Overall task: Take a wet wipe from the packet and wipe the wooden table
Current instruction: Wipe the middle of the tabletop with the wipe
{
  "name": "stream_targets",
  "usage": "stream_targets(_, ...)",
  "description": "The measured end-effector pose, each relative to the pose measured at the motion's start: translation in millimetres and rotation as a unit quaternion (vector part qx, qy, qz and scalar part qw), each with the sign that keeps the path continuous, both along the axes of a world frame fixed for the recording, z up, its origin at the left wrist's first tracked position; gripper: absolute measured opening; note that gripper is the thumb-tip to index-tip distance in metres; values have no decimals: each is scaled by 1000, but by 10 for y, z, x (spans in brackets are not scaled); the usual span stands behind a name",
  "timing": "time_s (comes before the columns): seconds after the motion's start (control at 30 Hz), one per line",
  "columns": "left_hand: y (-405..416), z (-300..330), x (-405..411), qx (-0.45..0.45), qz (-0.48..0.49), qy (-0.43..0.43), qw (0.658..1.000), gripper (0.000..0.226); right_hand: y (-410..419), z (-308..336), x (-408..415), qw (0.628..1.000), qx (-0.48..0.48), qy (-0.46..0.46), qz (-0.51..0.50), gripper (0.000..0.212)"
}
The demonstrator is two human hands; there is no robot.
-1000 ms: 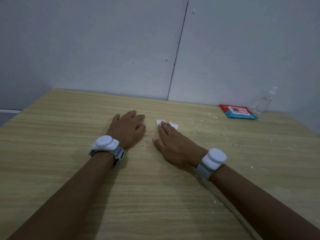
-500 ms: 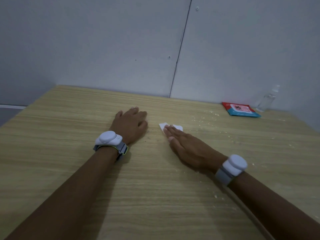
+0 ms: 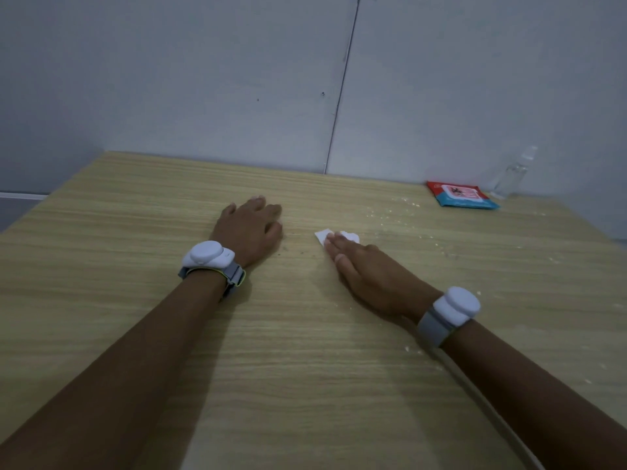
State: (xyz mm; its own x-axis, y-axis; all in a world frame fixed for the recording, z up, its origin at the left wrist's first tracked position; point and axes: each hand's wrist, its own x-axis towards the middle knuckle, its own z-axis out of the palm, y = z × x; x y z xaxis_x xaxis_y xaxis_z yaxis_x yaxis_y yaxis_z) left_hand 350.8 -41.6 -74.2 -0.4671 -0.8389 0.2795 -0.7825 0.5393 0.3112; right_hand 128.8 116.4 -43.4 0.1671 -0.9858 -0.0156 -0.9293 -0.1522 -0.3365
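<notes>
On the wooden table [image 3: 305, 351], the right hand [image 3: 369, 276] has slid its flat fingers and the wet wipe [image 3: 334, 235] rightward toward unswept crumbs [image 3: 390, 215], while the left hand [image 3: 252, 228] stays resting, loosely curled.

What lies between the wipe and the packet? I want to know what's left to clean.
Pale crumbs scattered on bare table between wipe and packet, head view.

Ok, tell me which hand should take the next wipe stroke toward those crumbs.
Right. The right hand already presses the wet wipe flat on the table, and the crumbs lie just beyond it. The left hand rests on bare wood, without a wipe.
</notes>
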Motion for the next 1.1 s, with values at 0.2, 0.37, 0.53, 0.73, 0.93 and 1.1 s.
stream_targets(0.2,153,-15,40,-7,-9,9,1000,44,407,-64,131,994,20,-42,100,53)
stream_targets(0.37,275,-42,76,-14,-14,6,1000,43,307,37,111,1000,5,-11,13,50)
stream_targets(0.53,322,-46,89,-24,-18,-7,1000,44,653,-58,364,988,20,-57,143,51)
stream_targets(0.73,348,-46,85,-3,-16,-7,1000,47,419,76,73,1000,-14,-16,17,48)
stream_targets(0.93,361,-36,91,-3,-18,-15,1000,47,619,-53,503,992,-3,-42,122,50)
stream_targets(1.1,357,-33,85,8,-18,-15,1000,48,761,85,35,990,11,-52,129,47)
